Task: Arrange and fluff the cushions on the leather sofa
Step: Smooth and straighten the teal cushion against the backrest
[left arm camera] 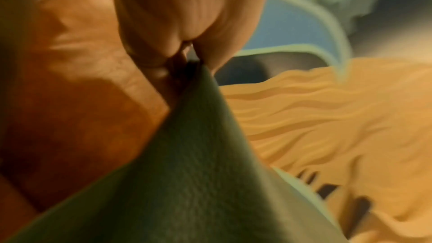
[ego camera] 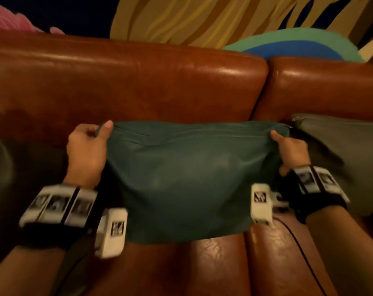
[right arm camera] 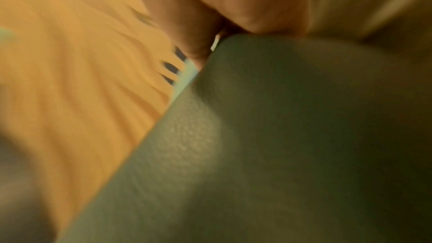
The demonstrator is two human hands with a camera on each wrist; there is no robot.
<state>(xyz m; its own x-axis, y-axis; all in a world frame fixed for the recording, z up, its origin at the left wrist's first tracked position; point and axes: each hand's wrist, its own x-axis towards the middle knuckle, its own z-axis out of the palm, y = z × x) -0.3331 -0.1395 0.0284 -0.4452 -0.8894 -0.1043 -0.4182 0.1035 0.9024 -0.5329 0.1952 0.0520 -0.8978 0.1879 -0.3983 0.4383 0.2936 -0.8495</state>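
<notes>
A dark green leather cushion (ego camera: 187, 178) hangs in front of the brown leather sofa's backrest (ego camera: 138, 86), its lower edge over the seat (ego camera: 202, 263). My left hand (ego camera: 89, 144) pinches its top left corner, thumb on the front. My right hand (ego camera: 288, 148) pinches the top right corner. In the left wrist view the fingers (left arm camera: 187, 25) pinch the cushion corner (left arm camera: 198, 136). In the right wrist view the fingers (right arm camera: 222, 6) clamp the cushion's edge (right arm camera: 280, 136). Both wrist views are blurred.
A grey-green cushion (ego camera: 347, 154) leans on the sofa at the right, close to my right hand. Another dark cushion (ego camera: 2, 167) sits at the far left. Behind the backrest is a mural wall (ego camera: 202, 18) in yellow, green and blue. A black cable (ego camera: 305, 253) crosses the right seat.
</notes>
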